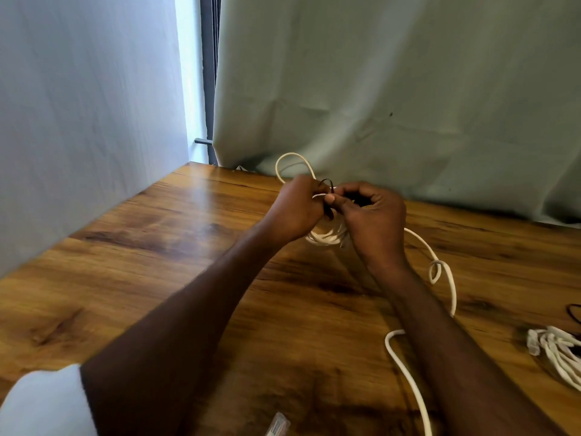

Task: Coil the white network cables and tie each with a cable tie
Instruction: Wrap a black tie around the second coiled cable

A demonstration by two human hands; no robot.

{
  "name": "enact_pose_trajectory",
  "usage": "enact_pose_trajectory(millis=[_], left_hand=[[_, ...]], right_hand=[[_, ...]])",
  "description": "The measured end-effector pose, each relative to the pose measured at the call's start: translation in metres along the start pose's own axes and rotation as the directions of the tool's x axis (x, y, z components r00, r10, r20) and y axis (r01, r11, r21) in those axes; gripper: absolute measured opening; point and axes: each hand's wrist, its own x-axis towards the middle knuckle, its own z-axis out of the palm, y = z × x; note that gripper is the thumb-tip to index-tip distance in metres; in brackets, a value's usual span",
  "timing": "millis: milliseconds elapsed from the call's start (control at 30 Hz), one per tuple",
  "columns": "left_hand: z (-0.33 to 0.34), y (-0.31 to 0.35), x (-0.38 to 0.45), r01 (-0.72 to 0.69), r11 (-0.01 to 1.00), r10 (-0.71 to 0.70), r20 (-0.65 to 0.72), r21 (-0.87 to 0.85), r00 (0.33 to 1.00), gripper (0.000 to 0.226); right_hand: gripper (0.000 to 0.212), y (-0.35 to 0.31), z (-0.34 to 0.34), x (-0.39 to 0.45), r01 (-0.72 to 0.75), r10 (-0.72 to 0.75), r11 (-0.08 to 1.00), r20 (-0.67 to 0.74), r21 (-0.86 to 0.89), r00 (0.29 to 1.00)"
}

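A white network cable coil (327, 236) hangs between my two hands above the wooden table (157, 247). My left hand (295, 209) grips the coil's upper part, and one loop of the cable sticks up behind it. My right hand (374, 215) pinches a thin black cable tie (327, 199) that loops around the coil's top. The cable's loose tail (440, 272) runs right and down across the table, passing behind my right forearm toward the near edge. How far the tie is fastened is hidden by my fingers.
A second white cable bundle (556, 354) lies at the right edge with a black tie (573, 314) beside it. A clear cable connector (278, 426) shows at the bottom edge. A pale green curtain (393, 89) hangs behind the table, a white wall at left.
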Motion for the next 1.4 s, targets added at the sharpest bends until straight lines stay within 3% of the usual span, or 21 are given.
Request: enact_pose_trajectory(millis=[67,167,267,333,433,500,600,700,833,900,1000,1067,1200,1300,1400], left_hand=[[0.002,0.003,0.000,-0.056,0.998,0.055,0.099,0.003,0.994,0.032],[0.000,0.008,0.000,-0.085,0.996,0.089,0.203,-0.024,0.975,0.022],[0.001,0.009,0.000,-0.117,0.992,0.125,0.229,-0.048,0.965,0.018],[0.003,0.010,-0.001,-0.167,0.983,0.181,0.215,-0.081,0.960,0.031],[0.002,0.011,-0.002,-0.253,0.963,0.265,0.167,-0.094,0.950,0.041],[0.003,0.010,-0.001,-0.301,0.947,0.315,0.130,-0.112,0.940,0.035],[0.004,0.006,0.002,-0.328,0.935,0.342,0.107,-0.135,0.933,0.028],[0.003,0.004,0.002,-0.340,0.932,0.353,0.092,-0.127,0.931,0.028],[0.002,0.006,0.000,-0.386,0.915,0.398,0.102,-0.120,0.912,0.031],[0.001,0.006,-0.001,-0.404,0.906,0.417,0.095,-0.130,0.904,0.033],[0.004,0.006,-0.004,-0.441,0.892,0.446,0.050,-0.097,0.893,0.033],[0.009,0.006,-0.006,-0.460,0.887,0.461,0.013,-0.039,0.887,0.032],[0.018,0.002,-0.009,-0.486,0.869,0.493,-0.078,0.087,0.867,0.028],[0.019,0.001,-0.010,-0.479,0.867,0.495,-0.136,0.134,0.858,0.026],[0.019,-0.003,-0.006,-0.426,0.885,0.457,-0.179,0.186,0.871,0.023]], right_hand=[[0.009,0.001,-0.004,0.002,-0.022,0.022,1.000,-0.035,-0.004,0.999],[0.009,0.002,-0.010,0.006,-0.047,0.046,0.999,-0.066,-0.016,0.997],[0.008,-0.002,-0.013,0.009,-0.092,0.094,0.995,-0.059,0.023,0.994],[0.008,-0.007,-0.014,0.010,-0.190,0.201,0.971,-0.069,0.144,0.977],[0.014,-0.012,-0.017,0.014,-0.417,0.480,0.777,-0.015,0.471,0.877],[0.022,-0.009,-0.020,0.018,-0.498,0.569,0.660,0.059,0.563,0.820],[0.032,-0.003,-0.022,0.021,-0.540,0.572,0.587,0.163,0.603,0.804],[0.013,-0.001,-0.023,0.022,-0.527,0.542,0.575,0.191,0.625,0.818],[0.013,0.000,-0.021,0.019,-0.538,0.549,0.547,0.211,0.642,0.809],[0.025,0.000,-0.018,0.018,-0.531,0.557,0.533,0.199,0.659,0.806],[0.062,0.001,-0.017,0.017,-0.547,0.574,0.496,0.218,0.674,0.790],[0.064,0.003,-0.019,0.018,-0.585,0.619,0.466,0.228,0.664,0.752],[0.027,0.001,-0.021,0.019,-0.658,0.698,0.486,0.198,0.575,0.688],[0.020,0.005,-0.018,0.017,-0.709,0.727,0.530,0.181,0.466,0.662],[0.019,0.006,-0.011,0.016,-0.655,0.656,0.678,0.127,0.334,0.744]])
